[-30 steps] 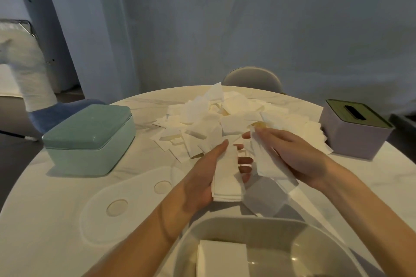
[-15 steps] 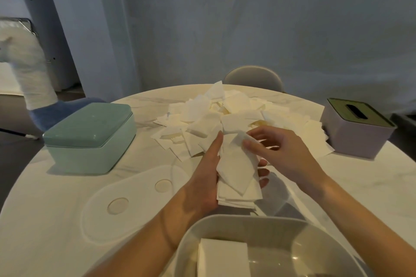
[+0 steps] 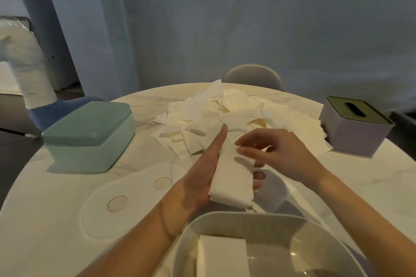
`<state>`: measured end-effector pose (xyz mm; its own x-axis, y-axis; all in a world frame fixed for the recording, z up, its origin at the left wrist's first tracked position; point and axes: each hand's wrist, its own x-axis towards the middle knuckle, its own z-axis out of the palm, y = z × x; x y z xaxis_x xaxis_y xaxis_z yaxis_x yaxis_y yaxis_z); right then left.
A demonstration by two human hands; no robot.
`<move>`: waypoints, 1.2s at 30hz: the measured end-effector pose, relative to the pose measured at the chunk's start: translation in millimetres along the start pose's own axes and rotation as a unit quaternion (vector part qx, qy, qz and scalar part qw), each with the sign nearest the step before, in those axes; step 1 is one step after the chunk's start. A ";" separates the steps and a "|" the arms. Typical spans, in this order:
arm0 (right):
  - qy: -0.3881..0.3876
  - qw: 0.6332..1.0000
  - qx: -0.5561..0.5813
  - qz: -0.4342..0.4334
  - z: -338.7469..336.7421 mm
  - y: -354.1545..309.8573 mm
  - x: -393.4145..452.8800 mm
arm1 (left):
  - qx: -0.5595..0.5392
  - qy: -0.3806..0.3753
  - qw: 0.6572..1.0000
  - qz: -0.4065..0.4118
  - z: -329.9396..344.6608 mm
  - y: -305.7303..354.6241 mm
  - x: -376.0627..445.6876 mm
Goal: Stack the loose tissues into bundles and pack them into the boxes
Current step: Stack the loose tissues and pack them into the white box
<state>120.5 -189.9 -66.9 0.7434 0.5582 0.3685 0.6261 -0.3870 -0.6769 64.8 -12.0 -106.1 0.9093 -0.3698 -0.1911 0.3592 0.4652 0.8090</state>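
The bundle of tissues lay cupped in my left hand, thumb stretched straight up its left edge, fingertips peeking out from under its right side. So that hand gripped the stack, held just above the table. My right hand hovered over the bundle's top end, fingers loosely curled and spread, fingertips touching the top sheet; it gripped nothing that I could make out. Just beyond both hands sprawled the heap of loose tissues. Directly below my wrists sat the open grey box with a packed white bundle inside it. Well off past my left hand stood the green lidded box; past my right, the lilac tissue box with its slotted top.
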 end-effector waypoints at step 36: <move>-0.050 0.974 -0.209 0.077 -12.9 49.4 2.1 | -0.022 0.088 0.994 0.059 -12.8 10.2 -0.7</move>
<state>156.0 -217.3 -91.3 0.8225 0.5306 0.2046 0.5655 -0.7250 -0.3931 70.5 3.2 -104.9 0.9668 -0.1659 -0.1943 0.2537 0.5332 0.8071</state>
